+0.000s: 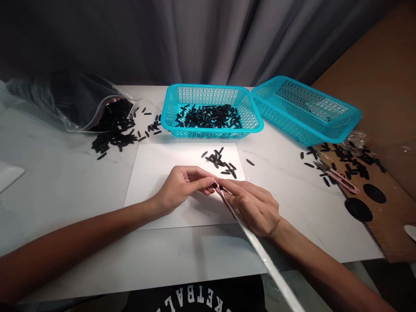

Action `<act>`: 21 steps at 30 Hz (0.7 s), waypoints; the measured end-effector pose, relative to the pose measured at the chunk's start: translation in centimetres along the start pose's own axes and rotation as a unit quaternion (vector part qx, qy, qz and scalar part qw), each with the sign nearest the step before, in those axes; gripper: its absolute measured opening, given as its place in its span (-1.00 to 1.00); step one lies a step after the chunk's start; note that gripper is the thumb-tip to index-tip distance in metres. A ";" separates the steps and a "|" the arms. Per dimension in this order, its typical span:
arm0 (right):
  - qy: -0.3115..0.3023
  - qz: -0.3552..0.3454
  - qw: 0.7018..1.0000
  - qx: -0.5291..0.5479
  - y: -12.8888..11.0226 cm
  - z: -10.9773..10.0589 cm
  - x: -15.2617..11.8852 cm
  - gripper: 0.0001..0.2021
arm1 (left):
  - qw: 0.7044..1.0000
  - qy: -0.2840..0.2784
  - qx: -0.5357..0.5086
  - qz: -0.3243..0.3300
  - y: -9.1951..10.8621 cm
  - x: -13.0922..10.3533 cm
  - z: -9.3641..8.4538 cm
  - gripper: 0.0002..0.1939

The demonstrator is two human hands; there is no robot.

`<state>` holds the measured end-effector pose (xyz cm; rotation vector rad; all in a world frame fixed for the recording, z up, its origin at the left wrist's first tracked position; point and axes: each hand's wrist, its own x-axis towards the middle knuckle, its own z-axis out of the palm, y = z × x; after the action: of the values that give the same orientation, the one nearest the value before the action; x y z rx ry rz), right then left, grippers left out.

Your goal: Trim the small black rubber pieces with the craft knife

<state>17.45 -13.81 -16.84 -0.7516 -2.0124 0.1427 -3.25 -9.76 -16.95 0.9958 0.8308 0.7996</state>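
My left hand (186, 186) pinches the end of a small black piece (215, 185) between thumb and forefinger. Close against it, my right hand (253, 203) is closed around the upper end of a long white strip (256, 245), which runs down past the table's front edge. Something dark shows at the strip's tip; whether it joins the black piece I cannot tell. Both hands are over a white sheet (156, 173). Just beyond the fingertips lies a loose group of small black elongated pieces (216, 159).
A turquoise basket (212, 132) holding many black pieces stands behind the sheet, with a second turquoise basket (325, 93) to its right. At left, a plastic bag (65, 104) spills black pieces. A pink-handled cutter (344, 181) and black discs (358, 209) lie right, by cardboard (386, 229).
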 end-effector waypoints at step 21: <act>-0.029 0.126 0.974 0.188 0.8 -0.7 -0.1 -0.95 | 0.998 0.005 -0.058 0.007 -0.2 0.4 -0.4 -0.68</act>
<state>18.45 -13.37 -16.85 -0.7583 -1.8600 0.6811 -3.35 -9.36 -17.35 0.8966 0.7780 0.8563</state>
